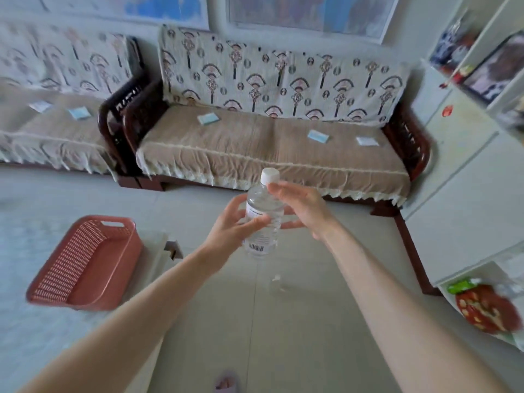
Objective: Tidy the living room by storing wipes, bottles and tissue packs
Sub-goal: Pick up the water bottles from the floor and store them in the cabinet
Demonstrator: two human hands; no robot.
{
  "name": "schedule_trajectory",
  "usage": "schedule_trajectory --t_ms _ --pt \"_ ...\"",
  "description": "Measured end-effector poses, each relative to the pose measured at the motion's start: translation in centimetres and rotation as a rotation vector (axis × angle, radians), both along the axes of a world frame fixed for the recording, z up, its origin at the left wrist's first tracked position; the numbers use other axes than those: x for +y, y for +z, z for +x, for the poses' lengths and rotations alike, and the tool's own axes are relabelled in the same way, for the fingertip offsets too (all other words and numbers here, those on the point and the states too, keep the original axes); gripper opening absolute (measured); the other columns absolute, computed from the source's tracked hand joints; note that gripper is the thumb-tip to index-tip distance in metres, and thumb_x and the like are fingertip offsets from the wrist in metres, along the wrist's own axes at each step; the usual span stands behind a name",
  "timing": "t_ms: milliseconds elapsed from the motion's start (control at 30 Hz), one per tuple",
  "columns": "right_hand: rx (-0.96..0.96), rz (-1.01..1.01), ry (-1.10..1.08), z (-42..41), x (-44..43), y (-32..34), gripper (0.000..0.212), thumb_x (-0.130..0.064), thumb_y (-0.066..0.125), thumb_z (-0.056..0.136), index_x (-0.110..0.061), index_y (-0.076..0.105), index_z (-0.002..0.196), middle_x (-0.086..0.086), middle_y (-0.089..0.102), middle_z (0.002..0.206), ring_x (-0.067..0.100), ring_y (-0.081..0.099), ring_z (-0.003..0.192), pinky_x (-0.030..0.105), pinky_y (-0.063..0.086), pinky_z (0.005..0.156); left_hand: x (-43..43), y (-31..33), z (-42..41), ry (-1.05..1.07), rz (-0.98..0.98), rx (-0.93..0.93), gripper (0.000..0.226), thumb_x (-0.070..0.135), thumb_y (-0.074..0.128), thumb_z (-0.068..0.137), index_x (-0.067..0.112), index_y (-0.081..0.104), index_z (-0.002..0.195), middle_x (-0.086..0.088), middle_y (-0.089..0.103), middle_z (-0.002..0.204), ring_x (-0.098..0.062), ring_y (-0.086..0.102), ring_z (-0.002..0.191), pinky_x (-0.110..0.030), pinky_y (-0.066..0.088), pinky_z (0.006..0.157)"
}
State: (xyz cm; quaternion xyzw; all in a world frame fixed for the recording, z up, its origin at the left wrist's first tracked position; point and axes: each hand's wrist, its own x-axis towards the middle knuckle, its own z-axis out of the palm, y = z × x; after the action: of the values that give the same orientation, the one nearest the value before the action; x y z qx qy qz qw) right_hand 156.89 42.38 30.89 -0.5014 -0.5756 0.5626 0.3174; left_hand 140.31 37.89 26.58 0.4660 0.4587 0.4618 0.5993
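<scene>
A clear plastic bottle with a white cap stands upright in mid-air in front of me. My left hand grips its body, thumb across the label. My right hand is beside the bottle with straight fingers, fingertips near the neck just under the cap. A pink plastic basket sits on a low white table at the left. Small tissue or wipe packs lie on the sofa seats: one, another, a third, and others on the left sofa.
Two wooden sofas with patterned covers line the far wall. A white fridge and shelves stand at the right, with a red snack bag on a lower shelf. The tiled floor lies open between me and the sofas.
</scene>
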Motion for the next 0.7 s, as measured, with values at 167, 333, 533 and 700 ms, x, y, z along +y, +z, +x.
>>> schedule_trajectory --t_ms 167,333,533,700 --pt "0.019 0.074 0.036 -6.1 7.7 3.3 0.03 -0.064 0.069 0.064 -0.045 0.074 0.086 -0.015 0.075 0.093 0.009 0.072 0.087 0.03 0.058 0.063 7.4 3.2 -6.0 0.049 0.041 0.016 0.045 0.027 0.072 0.075 0.033 0.054 0.116 0.0 0.074 0.105 -0.014 0.072 0.093 -0.03 0.06 0.066" --pt "0.046 0.1 0.082 -10.6 15.0 4.0 0.03 -0.062 0.07 0.068 -0.043 0.074 0.092 -0.006 0.075 0.098 0.024 0.071 0.094 0.045 0.059 0.079 13.5 4.3 -10.2 0.122 0.042 0.035 0.05 0.031 0.074 0.074 0.029 0.053 0.119 -0.007 0.071 0.111 -0.017 0.07 0.098 -0.031 0.059 0.07" --pt "0.027 0.132 0.208 -16.6 25.5 3.5 0.041 -0.067 0.066 0.069 -0.041 0.072 0.101 -0.012 0.074 0.101 0.011 0.071 0.096 0.042 0.056 0.085 22.0 4.1 -15.6 0.223 0.031 0.031 0.051 0.036 0.077 0.069 0.034 0.054 0.115 -0.002 0.073 0.108 -0.014 0.071 0.096 -0.032 0.057 0.071" --pt "0.032 0.13 0.322 -23.5 37.6 3.0 0.033 -0.057 0.067 0.077 -0.037 0.073 0.102 -0.01 0.075 0.101 0.014 0.071 0.096 0.042 0.054 0.088 32.5 3.7 -21.1 0.377 0.008 -0.002 0.05 0.031 0.077 0.068 0.034 0.054 0.114 0.001 0.075 0.105 -0.013 0.072 0.094 -0.03 0.056 0.071"
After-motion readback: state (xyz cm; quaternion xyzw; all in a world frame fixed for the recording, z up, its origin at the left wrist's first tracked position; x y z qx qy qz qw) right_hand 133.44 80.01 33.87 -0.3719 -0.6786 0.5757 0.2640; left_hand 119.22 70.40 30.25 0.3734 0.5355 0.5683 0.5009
